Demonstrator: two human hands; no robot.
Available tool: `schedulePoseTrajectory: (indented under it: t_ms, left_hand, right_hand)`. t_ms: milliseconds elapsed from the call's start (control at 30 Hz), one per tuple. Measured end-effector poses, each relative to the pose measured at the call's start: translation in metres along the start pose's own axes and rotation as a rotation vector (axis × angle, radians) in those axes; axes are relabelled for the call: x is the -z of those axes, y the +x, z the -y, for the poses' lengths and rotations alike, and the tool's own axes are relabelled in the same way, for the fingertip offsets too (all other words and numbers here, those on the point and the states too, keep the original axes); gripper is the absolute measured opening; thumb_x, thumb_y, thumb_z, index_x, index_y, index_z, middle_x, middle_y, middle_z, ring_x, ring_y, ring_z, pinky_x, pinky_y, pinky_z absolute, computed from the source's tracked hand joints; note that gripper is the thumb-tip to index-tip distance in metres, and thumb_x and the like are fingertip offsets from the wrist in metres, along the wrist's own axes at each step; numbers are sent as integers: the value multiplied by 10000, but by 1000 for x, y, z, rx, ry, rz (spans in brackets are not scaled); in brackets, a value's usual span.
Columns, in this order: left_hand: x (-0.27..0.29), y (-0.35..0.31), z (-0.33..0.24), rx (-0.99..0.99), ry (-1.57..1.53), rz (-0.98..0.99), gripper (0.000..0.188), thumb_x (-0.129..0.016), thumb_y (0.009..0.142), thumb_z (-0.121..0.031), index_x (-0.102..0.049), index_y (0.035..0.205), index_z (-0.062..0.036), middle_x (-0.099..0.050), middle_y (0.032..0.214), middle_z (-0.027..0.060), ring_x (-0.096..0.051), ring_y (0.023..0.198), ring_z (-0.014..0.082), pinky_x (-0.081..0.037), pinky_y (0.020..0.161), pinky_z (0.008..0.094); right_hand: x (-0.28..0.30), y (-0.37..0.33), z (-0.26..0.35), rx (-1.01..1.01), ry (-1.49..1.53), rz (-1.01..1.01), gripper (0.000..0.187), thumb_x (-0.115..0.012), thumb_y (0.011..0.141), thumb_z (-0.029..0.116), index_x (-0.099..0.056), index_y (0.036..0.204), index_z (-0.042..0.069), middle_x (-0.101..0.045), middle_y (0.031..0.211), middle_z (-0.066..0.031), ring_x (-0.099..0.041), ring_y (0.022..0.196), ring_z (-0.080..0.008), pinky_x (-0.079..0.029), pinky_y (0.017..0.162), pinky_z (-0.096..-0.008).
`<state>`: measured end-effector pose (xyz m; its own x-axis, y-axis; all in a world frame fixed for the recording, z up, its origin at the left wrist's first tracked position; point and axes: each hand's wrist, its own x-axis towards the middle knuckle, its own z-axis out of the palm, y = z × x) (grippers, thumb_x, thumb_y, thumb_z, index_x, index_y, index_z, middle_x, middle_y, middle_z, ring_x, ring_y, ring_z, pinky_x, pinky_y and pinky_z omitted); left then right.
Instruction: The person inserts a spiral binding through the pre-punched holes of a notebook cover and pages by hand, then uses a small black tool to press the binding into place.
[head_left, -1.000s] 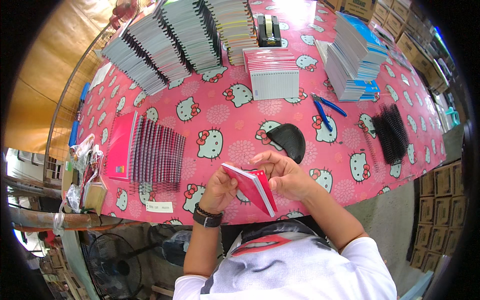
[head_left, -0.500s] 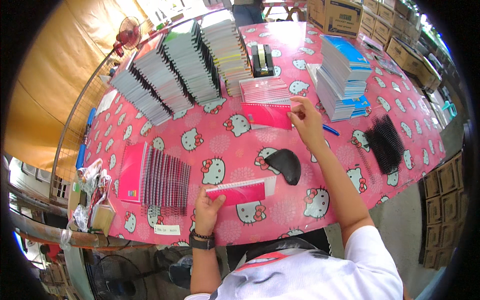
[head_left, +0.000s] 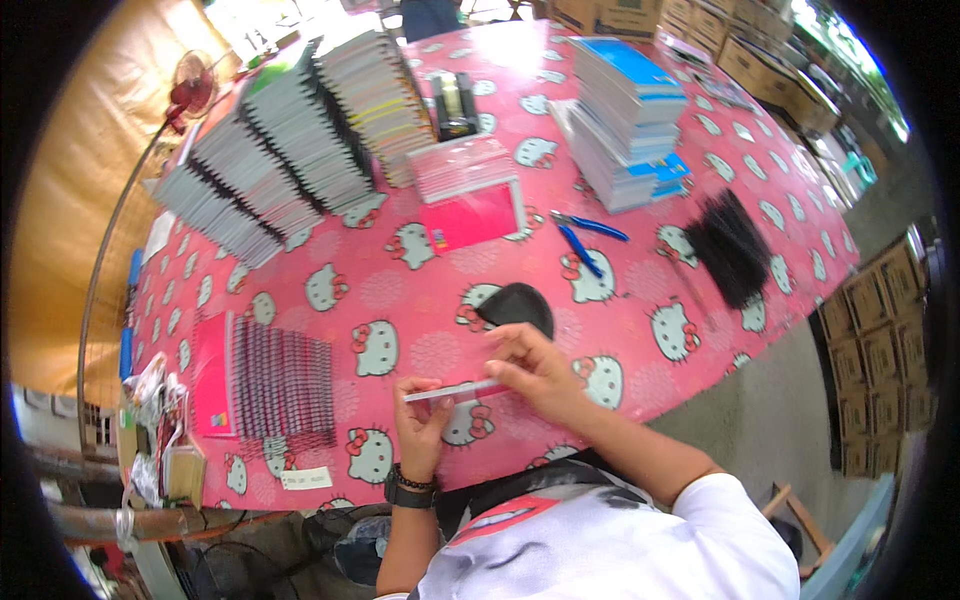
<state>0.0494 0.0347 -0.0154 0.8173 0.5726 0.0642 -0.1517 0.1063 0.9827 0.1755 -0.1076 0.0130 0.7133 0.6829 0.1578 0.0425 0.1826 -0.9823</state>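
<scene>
Low over the near part of the table, my left hand (head_left: 422,430) grips a thin pink-covered pad (head_left: 450,391), seen nearly edge-on. My right hand (head_left: 540,378) pinches the right end of this pad with thumb and fingers. Just beyond lies a black half-moon pouch-like object (head_left: 528,306). Farther off is a stack of unbound pink pads (head_left: 470,218), the front one showing its cover. Blue-handled pliers (head_left: 590,232) lie to the right of it, jaws toward the stack. To my left, a row of pink spiral-bound notebooks (head_left: 285,380) rests on the table.
Tall rows of spiral-bound books (head_left: 305,140) stand at the far left. Blue-covered books (head_left: 628,115) are piled at the far right, with a bundle of black spiral coils (head_left: 730,248) nearer. A tape dispenser (head_left: 456,105) sits behind the pads. Cartons (head_left: 880,350) are stacked beyond the right edge.
My right hand has come back from the pink stack to the pad in my left hand. That pad has tipped edge-on. The pliers, mostly covered by my forearm before, now show. The view has shifted.
</scene>
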Motion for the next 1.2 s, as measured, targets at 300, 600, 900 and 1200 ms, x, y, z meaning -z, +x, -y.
schedulePoseTrajectory:
  t_ms: [300,600,900,1200]
  left_hand:
    - [-35,-3,-22,-660,1201,23,493,-610,771,-50,-518,1254,-81,-565,1127,115,-533,1021,255,-280,1010,433]
    - [-44,10,-35,-748,1060,160,334,-591,750,4,-682,1051,-106,-641,915,19,-573,826,179,-369,747,322]
    - [-43,8,-35,-680,1030,200,416,-605,702,6,-674,1081,-152,-629,935,2,-572,836,184,-380,753,330]
    - [-44,12,-35,-694,994,161,360,-616,715,-4,-683,1037,-150,-634,903,1,-578,818,181,-377,720,327]
  right_hand:
    - [6,2,3,71,-170,-30,248,-605,888,115,-560,1126,60,-600,863,-15,-563,818,-72,-450,698,-225]
    - [226,4,-11,96,-1301,-608,207,-637,787,119,-634,977,34,-627,938,-133,-565,868,-326,-450,774,-410]
    - [70,-13,36,30,-448,146,204,-619,833,37,-641,1036,43,-604,879,-53,-577,763,-145,-470,672,-276]
    - [71,-4,37,42,-447,265,172,-650,787,35,-646,959,31,-619,863,-98,-602,812,-228,-472,704,-317]
